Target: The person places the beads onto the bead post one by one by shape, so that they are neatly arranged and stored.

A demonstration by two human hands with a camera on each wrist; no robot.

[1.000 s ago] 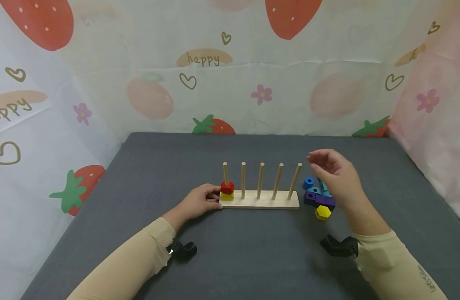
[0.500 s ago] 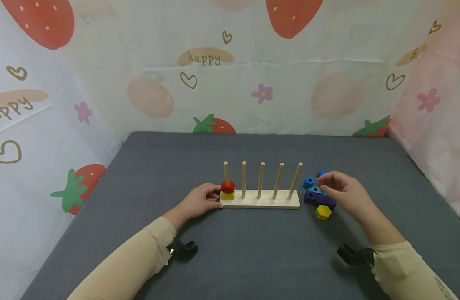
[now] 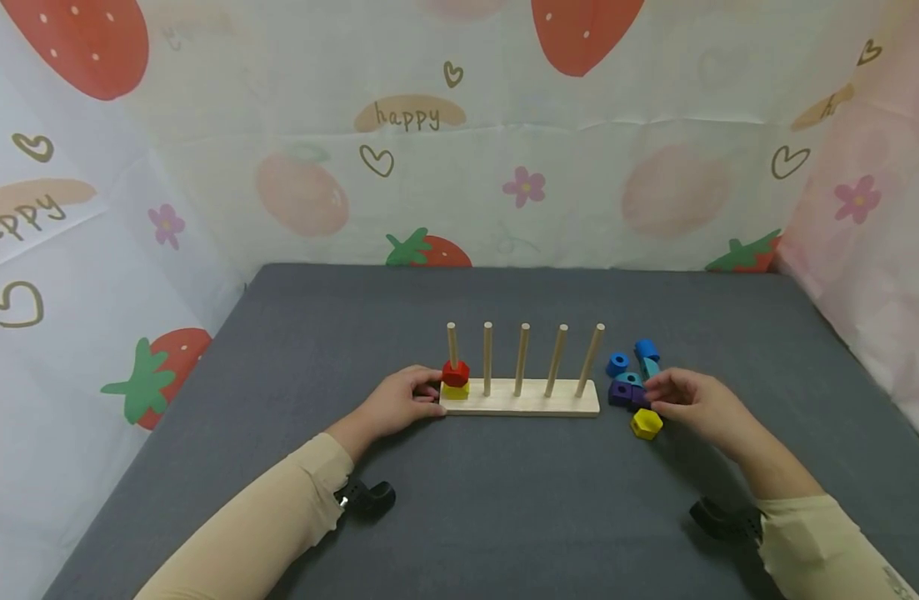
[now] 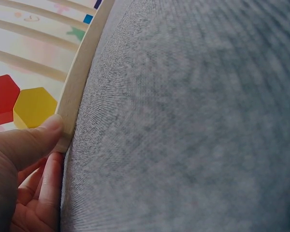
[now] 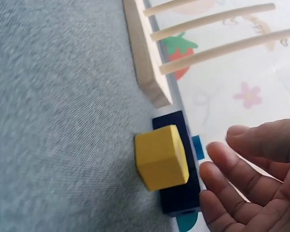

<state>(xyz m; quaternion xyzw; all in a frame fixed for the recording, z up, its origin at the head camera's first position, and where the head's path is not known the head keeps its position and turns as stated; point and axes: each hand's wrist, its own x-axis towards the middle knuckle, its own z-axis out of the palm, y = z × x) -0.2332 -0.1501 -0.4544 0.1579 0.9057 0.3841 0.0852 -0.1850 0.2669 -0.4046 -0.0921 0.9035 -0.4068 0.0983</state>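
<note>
A pale wooden peg board [image 3: 519, 408] with several upright pegs stands on the table. On its leftmost peg a red hexagonal block [image 3: 455, 374] sits on top of a yellow one [image 3: 455, 392]. My left hand [image 3: 401, 402] holds the board's left end, the thumb against its edge in the left wrist view. Right of the board, my right hand [image 3: 695, 404] hovers at the purple blocks [image 3: 629, 395], its fingers loosely bent and nothing between them in the right wrist view. A loose yellow hexagonal block [image 5: 160, 157] lies just in front of the purple ones.
Behind the purple blocks lie blue blocks [image 3: 617, 363] and light-blue pieces [image 3: 649, 367]. A dark grey cloth [image 3: 504, 508] covers the table. Fabric printed with strawberries [image 3: 432, 248] hangs around the back and sides.
My right hand has come down and toward me, from above the blue blocks to the purple ones, uncovering the blue pieces behind. My left hand stays on the board.
</note>
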